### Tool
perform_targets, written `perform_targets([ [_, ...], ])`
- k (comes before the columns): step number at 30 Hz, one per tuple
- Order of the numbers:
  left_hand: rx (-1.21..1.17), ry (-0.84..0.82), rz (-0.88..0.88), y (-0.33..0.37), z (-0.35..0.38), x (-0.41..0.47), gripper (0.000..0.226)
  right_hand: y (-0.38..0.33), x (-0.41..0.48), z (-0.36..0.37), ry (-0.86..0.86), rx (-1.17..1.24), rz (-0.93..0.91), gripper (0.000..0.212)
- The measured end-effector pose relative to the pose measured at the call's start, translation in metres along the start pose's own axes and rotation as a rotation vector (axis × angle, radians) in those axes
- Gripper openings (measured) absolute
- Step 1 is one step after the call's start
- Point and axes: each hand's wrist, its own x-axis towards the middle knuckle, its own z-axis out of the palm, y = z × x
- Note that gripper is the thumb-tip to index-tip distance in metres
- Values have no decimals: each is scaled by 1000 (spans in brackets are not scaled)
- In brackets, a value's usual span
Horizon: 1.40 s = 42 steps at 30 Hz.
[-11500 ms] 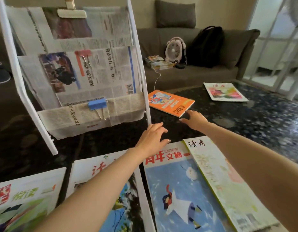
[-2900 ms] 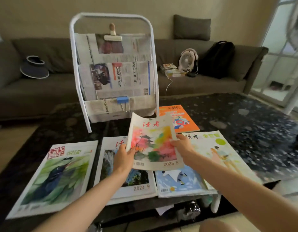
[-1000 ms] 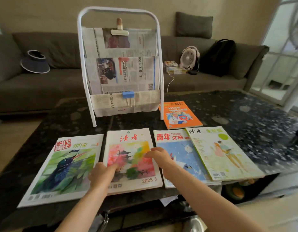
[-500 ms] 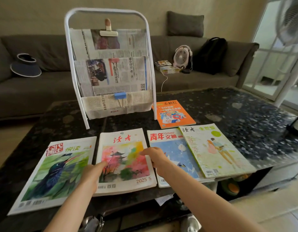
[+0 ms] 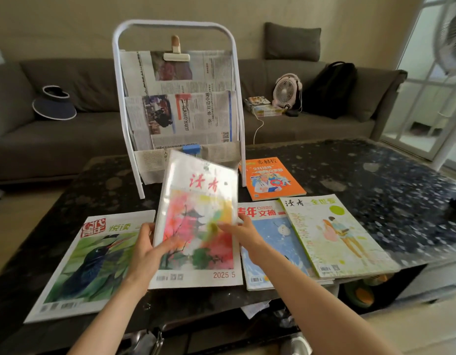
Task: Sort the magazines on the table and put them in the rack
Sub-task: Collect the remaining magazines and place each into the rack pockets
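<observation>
A white metal rack [image 5: 118, 98] stuffed with newspapers stands at the back of the dark table [image 5: 362, 170]. In front of it, the pink-tree magazine [image 5: 198, 226] marked 2025 5 is tilted, its far end raised toward the rack and blurred. My left hand [image 5: 147, 249] grips its left edge, thumb on the cover. My right hand [image 5: 242, 231] lies at its right edge with fingers stretched onto the cover. Flat on the table lie a bird-cover magazine [image 5: 93, 257], a blue magazine [image 5: 273, 242], a pale green magazine [image 5: 334, 234] overlapping it, and an orange magazine [image 5: 270, 179].
A grey sofa [image 5: 68, 139] runs behind the table, carrying a dark hat [image 5: 54, 103], a small fan [image 5: 286, 90], a stack of books [image 5: 262, 106] and a black backpack [image 5: 329, 88]. A standing fan [image 5: 452, 34] is at the upper right.
The pink-tree magazine lay flat half a second ago; its far end has come up off the table. My left hand has closed on its left edge and my right hand moved to its right edge.
</observation>
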Motion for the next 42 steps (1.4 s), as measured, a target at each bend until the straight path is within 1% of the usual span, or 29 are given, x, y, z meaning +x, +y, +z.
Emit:
perform_targets([
  [1, -17, 0, 50, 4, -2, -1, 36, -2, 1, -1, -65, 106, -16, 53],
  [2, -39, -1, 87, 8, -3, -1, 32, -5, 0, -1, -109, 181, -59, 38],
  [3, -58, -2, 112, 11, -4, -1, 32, -7, 0, -1, -128, 221, -121, 23],
  [4, -68, -2, 124, 13, -5, 1, 35, -9, -1, 0, -114, 233, -188, 16],
  [7, -70, -2, 120, 9, -4, 8, 45, -14, -5, 5, -71, 202, -331, 23],
  [10, -117, 10, 59, -1, -4, 12, 53, -14, -8, 8, -63, 135, -368, 31],
  [12, -147, 17, 37, -4, -4, 12, 53, -13, -9, 8, -72, 107, -358, 29],
  [14, -180, 30, 56, 0, -4, 12, 52, -15, -10, 8, -83, 104, -351, 29],
  [18, -234, 84, 90, 8, -1, 13, 50, -28, -11, 8, -33, 135, -417, 42],
  [21, -226, 86, 86, 7, 1, 15, 52, -29, -9, 8, -51, 127, -463, 49],
  [25, -191, 78, 76, 8, -1, 15, 49, -29, -6, 3, -112, 44, -476, 51],
  [28, -170, 76, 103, 17, -8, 16, 45, -32, -4, -2, -90, -95, -500, 51],
  [30, -122, 23, 134, 22, -11, 18, 45, -34, -3, -3, -49, -229, -518, 54],
  [32, -16, -23, 148, 20, -11, 20, 46, -36, -2, -4, -33, -320, -485, 56],
  [34, 134, -23, 140, 13, -10, 20, 44, -38, -3, -6, -13, -413, -455, 56],
  [36, 310, 8, 160, 5, -13, 25, 41, -41, -5, -7, 25, -493, -468, 56],
  [39, 488, 62, 174, 6, -18, 39, 46, -48, -9, -1, 74, -456, -439, 51],
  [42, 570, 86, 179, 24, -21, 57, 49, -68, -6, 5, 98, -426, -397, 45],
])
